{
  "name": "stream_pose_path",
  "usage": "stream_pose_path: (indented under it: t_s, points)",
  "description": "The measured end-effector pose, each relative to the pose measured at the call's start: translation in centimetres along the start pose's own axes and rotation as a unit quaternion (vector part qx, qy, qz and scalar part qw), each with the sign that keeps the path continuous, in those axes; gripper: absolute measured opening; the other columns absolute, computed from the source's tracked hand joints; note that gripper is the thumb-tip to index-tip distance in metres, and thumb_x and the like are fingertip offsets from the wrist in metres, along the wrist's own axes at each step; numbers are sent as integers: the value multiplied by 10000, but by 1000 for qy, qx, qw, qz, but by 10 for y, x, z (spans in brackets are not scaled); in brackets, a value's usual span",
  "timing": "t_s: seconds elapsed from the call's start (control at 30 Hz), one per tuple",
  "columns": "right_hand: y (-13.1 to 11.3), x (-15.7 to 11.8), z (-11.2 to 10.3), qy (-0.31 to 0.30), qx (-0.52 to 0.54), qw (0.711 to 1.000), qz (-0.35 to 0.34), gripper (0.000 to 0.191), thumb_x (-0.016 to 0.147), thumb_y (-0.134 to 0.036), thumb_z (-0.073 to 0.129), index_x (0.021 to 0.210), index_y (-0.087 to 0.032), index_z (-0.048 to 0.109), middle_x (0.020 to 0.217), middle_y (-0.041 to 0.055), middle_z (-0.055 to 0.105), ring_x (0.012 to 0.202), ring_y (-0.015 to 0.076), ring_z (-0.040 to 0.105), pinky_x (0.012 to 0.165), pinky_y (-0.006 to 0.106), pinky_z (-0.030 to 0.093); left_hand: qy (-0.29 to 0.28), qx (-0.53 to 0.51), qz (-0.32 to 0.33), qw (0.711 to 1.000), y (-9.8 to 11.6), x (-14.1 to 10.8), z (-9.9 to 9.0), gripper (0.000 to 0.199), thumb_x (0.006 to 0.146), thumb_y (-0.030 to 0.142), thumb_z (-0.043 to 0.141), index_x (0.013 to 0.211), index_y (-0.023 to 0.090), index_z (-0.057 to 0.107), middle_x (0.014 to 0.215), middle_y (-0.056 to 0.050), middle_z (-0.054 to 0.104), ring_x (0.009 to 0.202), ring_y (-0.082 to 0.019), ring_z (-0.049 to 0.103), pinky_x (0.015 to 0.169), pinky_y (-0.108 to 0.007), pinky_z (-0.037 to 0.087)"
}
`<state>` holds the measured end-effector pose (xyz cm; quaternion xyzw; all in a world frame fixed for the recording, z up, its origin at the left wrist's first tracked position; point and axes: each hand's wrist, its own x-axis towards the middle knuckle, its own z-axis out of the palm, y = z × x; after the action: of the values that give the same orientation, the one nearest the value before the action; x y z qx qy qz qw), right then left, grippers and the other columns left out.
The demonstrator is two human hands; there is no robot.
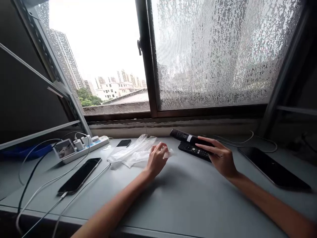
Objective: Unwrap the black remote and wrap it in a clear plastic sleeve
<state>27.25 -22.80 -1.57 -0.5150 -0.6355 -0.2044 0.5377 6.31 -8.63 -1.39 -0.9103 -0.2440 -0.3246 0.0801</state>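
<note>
Upper remote: the dark remote with the pale band [189,138] was right of the frame's centre, above the lower remote; its long axis ran mostly across the frame, sloping down to the right, with the uncovered end pointing to the upper left and the other end under the right hand.
Right hand: the right hand [222,161] came in from the lower right, its fingers nearly straight and slightly parted, closed over the near end of the upper remote; the thumb was hidden.
Lower remote: the black button remote [194,151] lay on the worktop [188,201] just below the other, its axis running nearly alongside, from upper left to lower right; its right end met the hand's outline, though whether they touched could not be told.
Left hand: the left hand [157,158] was at mid-frame, its fingers curled in and closed on a bit of the clear plastic [135,152], which spread crumpled toward the left.
Left of the worktop: a phone [79,175] slanted from lower left to upper right with a cable at its lower end; behind it stood a white power strip [84,152] with plugs.
Right of the worktop: a dark tablet-like slab [272,167] lay aslant.
Top of the frame: a wet window [213,59] stood behind the worktop.
</note>
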Motion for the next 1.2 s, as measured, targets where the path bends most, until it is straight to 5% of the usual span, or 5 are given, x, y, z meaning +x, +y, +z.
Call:
stream_pose_path:
  t_s: [0.27,0.63,0.9,1.0,1.2]
  points:
    - [5,-4,3,-3,5,999,35,438,794,-50,410,950,-339,700,1158,-31,615,1057,186,568,892,352,469,-50,16,-18,998,6,-3,2,87,810,263,586,828,215,515,881,23,595,753,-160,524,741,-273,420]
    - [8,-5,7,-10,46,996,79,315,780,-105,494,921,-300,697,1148,-3,616,1057,199,573,910,360,461,-78,21,-49,996,6,-2,-2,42,748,169,515,745,205,494,835,6,594,670,-147,518,709,-269,408]
    - [5,-3,7,-16,126,983,129,270,751,-142,503,906,-255,694,1168,32,591,1055,218,558,679,297,546,-78,4,-66,995,7,-1,-6,133,776,242,525,899,213,484,853,6,634,727,-171,581,769,-306,407]
    - [2,0,8,3,167,965,203,216,752,-289,574,937,-229,668,1103,63,608,901,212,607,587,300,552,-82,-2,-63,995,6,-2,-4,215,776,250,532,981,208,483,867,-8,648,779,-188,599,809,-330,403]
    - [-7,9,5,63,203,903,374,403,729,-451,593,1052,-213,560,544,-33,506,424,135,483,403,281,442,-102,6,-44,994,8,-3,-3,146,775,282,528,878,179,534,890,-58,639,854,-223,580,843,-373,395]
